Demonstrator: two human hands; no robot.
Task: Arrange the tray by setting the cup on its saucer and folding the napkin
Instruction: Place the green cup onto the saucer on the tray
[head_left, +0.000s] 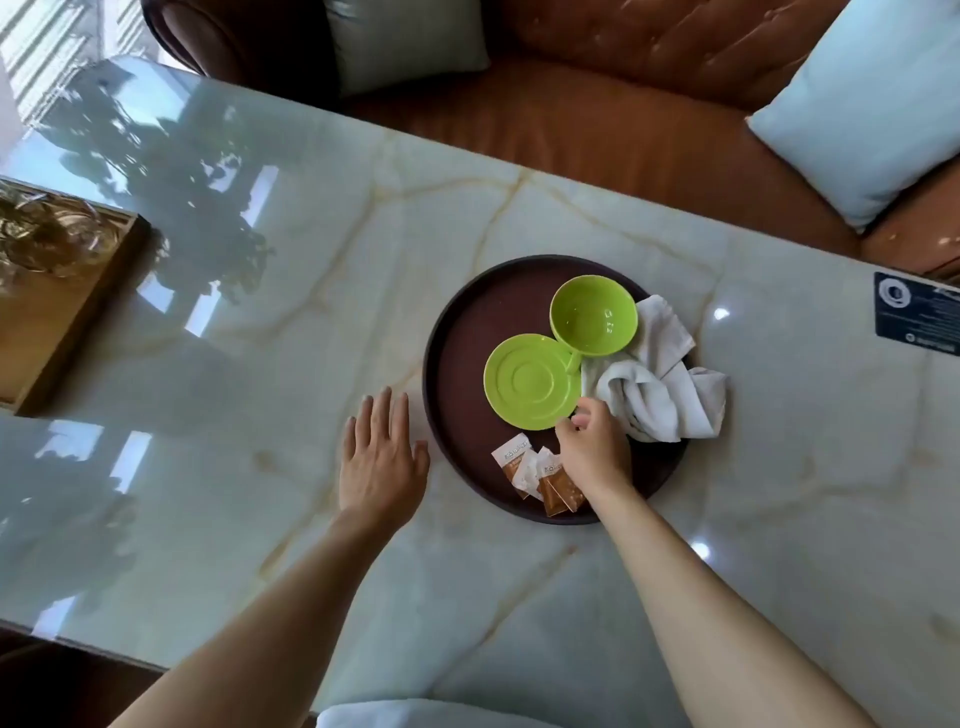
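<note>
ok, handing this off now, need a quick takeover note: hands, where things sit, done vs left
Left hand: open, flat on the marble table just left of the tray, holding nothing.
Right hand: over the tray, fingertips at the near edge of the saucer; whether it has a grip on the rim cannot be told.
Cup: upright and empty, on the tray behind and to the right of the saucer, not on it.
Napkin: crumpled at the tray's right side, partly over the rim.
Sachets: near the front of the tray.
Done: nothing yet. Left: cup onto saucer, fold napkin.
</note>
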